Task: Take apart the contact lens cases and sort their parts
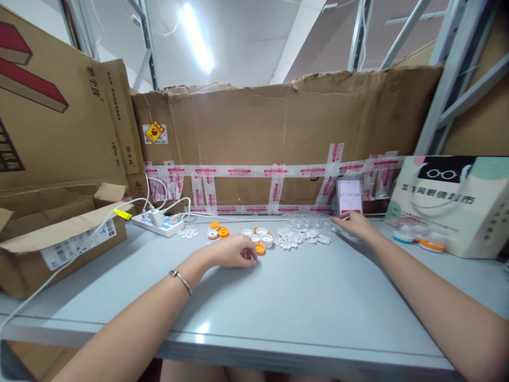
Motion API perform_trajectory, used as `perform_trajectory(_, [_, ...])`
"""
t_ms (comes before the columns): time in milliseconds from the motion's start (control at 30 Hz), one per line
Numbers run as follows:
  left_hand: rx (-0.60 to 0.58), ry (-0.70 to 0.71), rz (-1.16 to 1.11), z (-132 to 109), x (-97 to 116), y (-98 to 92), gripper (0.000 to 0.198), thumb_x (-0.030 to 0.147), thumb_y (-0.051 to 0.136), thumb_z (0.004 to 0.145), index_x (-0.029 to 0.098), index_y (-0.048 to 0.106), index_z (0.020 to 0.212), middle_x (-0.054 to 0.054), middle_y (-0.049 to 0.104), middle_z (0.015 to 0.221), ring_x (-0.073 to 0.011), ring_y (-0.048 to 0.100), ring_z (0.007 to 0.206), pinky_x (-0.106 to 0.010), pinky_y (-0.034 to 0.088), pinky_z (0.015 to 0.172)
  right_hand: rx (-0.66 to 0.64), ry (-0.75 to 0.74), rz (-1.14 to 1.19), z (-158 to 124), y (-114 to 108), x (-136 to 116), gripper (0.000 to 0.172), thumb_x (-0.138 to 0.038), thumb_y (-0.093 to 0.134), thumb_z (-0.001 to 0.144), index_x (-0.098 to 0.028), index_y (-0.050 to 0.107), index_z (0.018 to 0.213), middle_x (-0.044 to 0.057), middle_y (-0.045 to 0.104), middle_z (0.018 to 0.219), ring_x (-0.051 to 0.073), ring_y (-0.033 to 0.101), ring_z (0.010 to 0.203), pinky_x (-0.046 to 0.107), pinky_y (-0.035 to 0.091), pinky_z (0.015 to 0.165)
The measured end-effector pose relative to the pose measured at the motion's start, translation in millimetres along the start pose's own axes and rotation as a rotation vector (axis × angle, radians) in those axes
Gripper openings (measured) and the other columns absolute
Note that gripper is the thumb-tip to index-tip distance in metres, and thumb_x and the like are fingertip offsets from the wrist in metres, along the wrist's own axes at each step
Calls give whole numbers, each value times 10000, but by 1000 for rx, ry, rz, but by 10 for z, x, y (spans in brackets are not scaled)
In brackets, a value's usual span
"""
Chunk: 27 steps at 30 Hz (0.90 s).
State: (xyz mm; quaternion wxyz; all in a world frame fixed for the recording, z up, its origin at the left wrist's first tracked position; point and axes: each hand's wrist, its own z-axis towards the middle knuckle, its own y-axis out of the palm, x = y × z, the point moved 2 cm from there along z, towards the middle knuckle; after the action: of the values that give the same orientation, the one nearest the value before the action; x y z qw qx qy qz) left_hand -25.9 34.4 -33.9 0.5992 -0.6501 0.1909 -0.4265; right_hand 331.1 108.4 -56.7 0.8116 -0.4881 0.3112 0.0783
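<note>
My left hand point(237, 251) rests low over the table with its fingers curled in, right beside an orange ring-shaped cap point(260, 248). Whatever lies inside those fingers, if anything, is hidden. White round caps point(266, 242) and more orange ones sit just behind it. Farther back on the right, my right hand point(355, 225) stretches out with thumb and fingertips apart, by a group of clear plastic pieces point(308, 220). A heap of small white pieces point(290, 239) lies between the hands. Another cluster of orange caps point(223, 232) is left of my left hand.
A power strip point(159, 224) with plugs and white cables stands at the back left, near an open carton point(79, 249). A phone-like device point(350, 196) leans against the cardboard wall point(254, 132). At right stands a paper bag point(449, 207), with clear, orange and teal-rimmed pieces point(431, 244) before it.
</note>
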Motion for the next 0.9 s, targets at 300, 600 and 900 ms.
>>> perform_trajectory(300, [332,-225,268,-103,-281,-369,158,195,483,691,155,607,779,-37,614,786,-133,553,715,-203,418,626,358,330,-306,-54,-138,366,520,-366,433,761,-91,398,1201,232,237,1330,359,155,1230,490,176,925])
perform_trajectory(600, [314,-822,436,-557,-891,-765,199,156,476,655,170,620,791,-79,638,884,-195,587,806,-247,433,665,239,421,-283,-75,-125,522,529,-251,389,744,-81,387,1245,221,248,1337,366,203,1205,477,183,891])
perform_trajectory(900, [-48,-1024,379,-697,-1185,-683,179,127,619,637,98,618,814,-101,621,875,-210,580,803,-284,460,677,189,447,-340,-152,-198,379,529,-228,330,774,-31,339,1265,231,225,1324,331,251,1176,413,243,858])
